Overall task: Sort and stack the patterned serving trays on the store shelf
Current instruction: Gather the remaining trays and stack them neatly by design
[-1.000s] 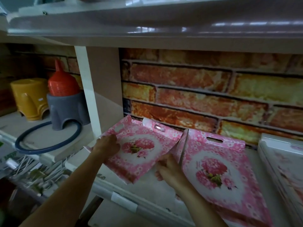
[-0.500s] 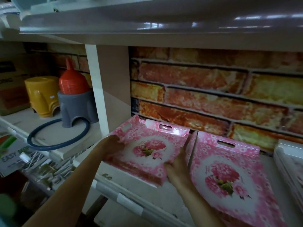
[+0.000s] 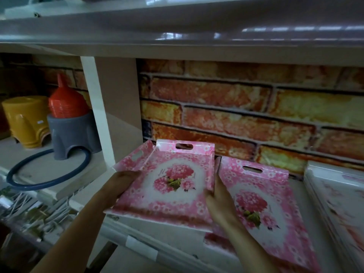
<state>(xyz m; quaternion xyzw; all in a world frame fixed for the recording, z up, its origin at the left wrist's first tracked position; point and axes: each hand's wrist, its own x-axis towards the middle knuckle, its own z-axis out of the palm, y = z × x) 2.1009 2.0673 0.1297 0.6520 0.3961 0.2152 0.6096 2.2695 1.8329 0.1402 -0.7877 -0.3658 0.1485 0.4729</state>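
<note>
Two hands hold one pink tray (image 3: 173,180) with a flower bouquet printed in its middle. The left hand (image 3: 120,184) grips the tray's left rim, fingers curled over the edge. The right hand (image 3: 218,203) clasps the right rim, thumb on the printed face and fingers running up along the side. The tray sits at the left end of the shelf (image 3: 157,251), handle slot toward the back, near edge reaching out over the shelf's front rail. It overlaps a second pink tray (image 3: 137,156), whose slotted rim pokes out behind its left rear corner; whether the two are nested I cannot tell.

Just beside the right hand, a third pink tray (image 3: 262,203) of the same pattern lies flat on the shelf. A stack of pale trays (image 3: 334,194) lies at the far right. Brick-patterned backing (image 3: 236,107) covers the rear. Beyond the white divider (image 3: 96,115), the left bay holds a yellow stool (image 3: 25,119), a grey stool (image 3: 72,133) with red funnels (image 3: 67,101) stacked on top, and a blue ring (image 3: 49,168) lying round the grey stool's foot.
</note>
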